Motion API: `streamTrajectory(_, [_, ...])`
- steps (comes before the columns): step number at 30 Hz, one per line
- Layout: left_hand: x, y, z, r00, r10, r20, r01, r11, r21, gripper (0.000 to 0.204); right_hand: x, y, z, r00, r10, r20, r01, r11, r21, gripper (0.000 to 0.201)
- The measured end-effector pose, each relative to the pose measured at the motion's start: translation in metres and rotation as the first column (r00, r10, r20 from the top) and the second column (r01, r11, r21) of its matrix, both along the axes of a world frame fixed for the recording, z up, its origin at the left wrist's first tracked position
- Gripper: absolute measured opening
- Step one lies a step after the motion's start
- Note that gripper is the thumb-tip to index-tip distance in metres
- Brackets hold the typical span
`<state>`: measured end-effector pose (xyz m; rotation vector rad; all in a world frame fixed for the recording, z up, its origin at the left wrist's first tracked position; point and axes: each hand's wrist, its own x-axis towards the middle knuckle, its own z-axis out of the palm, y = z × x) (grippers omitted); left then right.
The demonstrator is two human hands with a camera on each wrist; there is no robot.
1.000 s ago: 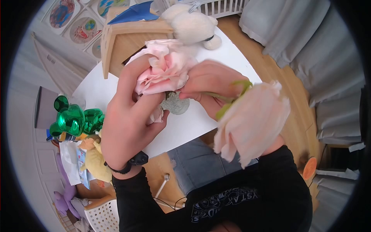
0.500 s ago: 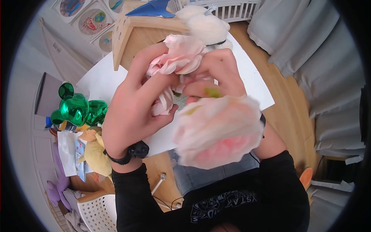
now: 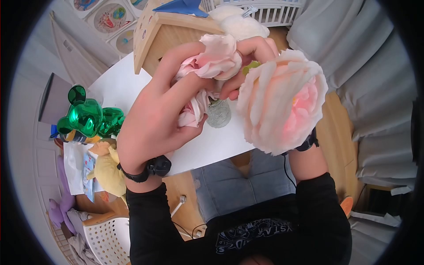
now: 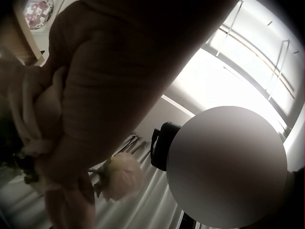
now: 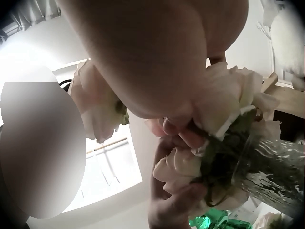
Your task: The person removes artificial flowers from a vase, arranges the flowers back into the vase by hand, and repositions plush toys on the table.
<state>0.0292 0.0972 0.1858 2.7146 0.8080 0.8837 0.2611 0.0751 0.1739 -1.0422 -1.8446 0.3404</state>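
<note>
In the head view my left hand (image 3: 152, 112) curls round pale pink roses, with one bloom (image 3: 216, 57) showing between thumb and fingers and another (image 3: 194, 112) lower down. Below these blooms stands a textured glass vase (image 3: 219, 115); the right wrist view shows green stems and leaves at the mouth of the glass (image 5: 274, 171). My right hand (image 3: 258, 47) pinches the stem of a separate large pink rose (image 3: 285, 104), whose head hangs out toward me over the wrist. The fingertips of both hands are close together beside the vase's blooms.
The white table (image 3: 121, 84) carries a wooden house-shaped box (image 3: 181, 37) and a white plush toy (image 3: 240, 26) at the back. To the left are a shiny green bear figure (image 3: 86, 119) and a yellow plush (image 3: 108, 170). A perforated white chair (image 3: 108, 238) stands lower left.
My right hand has moved farther from my body, toward the back of the table. The rose it holds has swung left and then back up to the right. My left hand keeps its hold.
</note>
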Motion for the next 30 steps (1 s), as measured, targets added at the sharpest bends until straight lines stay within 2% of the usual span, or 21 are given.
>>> streamTrajectory(1, [0.000,0.000,0.000,1.000,0.001,0.000,-0.001,1.000,0.001,0.068,0.001,0.001,-0.001,1.000,0.001,0.000,-0.001,1.000,0.001,0.038])
streamTrajectory(4, [-0.001,0.001,-0.002,1.000,-0.017,-0.005,0.017,1.000,-0.007,0.068,0.010,0.017,-0.016,0.986,0.151,-0.076,-0.152,0.988,-0.012,0.044])
streamTrajectory(9, [-0.003,0.004,-0.004,0.999,-0.032,-0.012,0.032,0.999,0.039,0.067,0.023,0.040,-0.040,0.901,0.383,-0.203,-0.394,0.919,-0.017,0.054])
streamTrajectory(10, [-0.003,0.004,-0.002,0.999,-0.031,-0.011,0.031,0.999,0.039,0.067,0.023,0.039,-0.039,0.901,0.384,-0.203,-0.395,0.918,-0.017,0.054])
streamTrajectory(12, [-0.002,0.001,0.002,0.999,-0.043,-0.021,0.044,0.999,0.002,0.063,0.023,0.037,-0.036,0.940,0.339,0.041,-0.342,0.934,0.103,0.057])
streamTrajectory(16, [-0.005,0.000,0.004,0.998,-0.060,-0.031,0.059,0.997,-0.049,0.061,0.016,0.032,-0.042,0.955,0.295,0.026,-0.296,0.953,0.067,0.059])
streamTrajectory(19, [-0.001,-0.003,0.004,0.999,-0.031,-0.038,0.030,0.998,-0.046,0.052,0.015,0.034,-0.052,0.937,0.342,0.072,-0.348,0.930,0.116,0.058])
streamTrajectory(20, [0.000,-0.002,0.002,0.999,-0.023,-0.031,0.022,0.999,-0.025,0.048,0.010,0.032,-0.058,0.910,0.370,-0.189,-0.373,0.928,0.017,0.062])
streamTrajectory(21, [0.001,-0.001,0.000,1.000,-0.015,-0.023,0.015,1.000,-0.004,0.044,0.008,0.032,-0.060,0.828,0.348,-0.439,-0.418,0.905,-0.072,0.065])
streamTrajectory(22, [0.003,-0.001,0.001,1.000,-0.017,-0.020,0.018,1.000,0.003,0.044,0.013,0.032,-0.058,0.830,0.349,-0.434,-0.416,0.907,-0.067,0.065])
streamTrajectory(23, [0.003,-0.003,0.001,1.000,-0.012,-0.017,0.011,1.000,-0.008,0.044,0.020,0.032,-0.058,0.935,0.325,-0.140,-0.318,0.945,0.071,0.068])
streamTrajectory(24, [0.004,-0.004,0.001,1.000,-0.004,-0.014,0.004,1.000,-0.019,0.044,0.024,0.032,-0.057,0.962,0.225,0.154,-0.256,0.938,0.232,0.072])
streamTrajectory(25, [0.004,-0.005,0.001,1.000,-0.003,-0.014,0.002,1.000,-0.015,0.044,0.021,0.034,-0.063,0.962,0.225,0.155,-0.258,0.937,0.235,0.072])
streamTrajectory(26, [0.004,-0.006,0.001,1.000,0.000,-0.003,0.000,0.999,-0.045,0.048,0.014,0.038,-0.073,0.928,0.356,-0.113,-0.266,0.842,0.469,0.068])
streamTrajectory(27, [0.003,-0.007,0.000,1.000,0.003,0.009,-0.003,0.997,-0.075,0.051,0.008,0.041,-0.080,0.791,0.515,-0.330,-0.187,0.717,0.672,0.065])
streamTrajectory(28, [0.003,-0.007,0.001,1.000,0.006,0.009,-0.005,0.997,-0.075,0.051,0.001,0.035,-0.079,0.790,0.517,-0.329,-0.189,0.716,0.672,0.065])
streamTrajectory(30, [0.003,-0.008,0.003,1.000,0.015,-0.004,-0.015,0.997,-0.075,0.054,-0.010,0.013,-0.072,0.697,0.524,-0.489,-0.088,0.739,0.667,0.040])
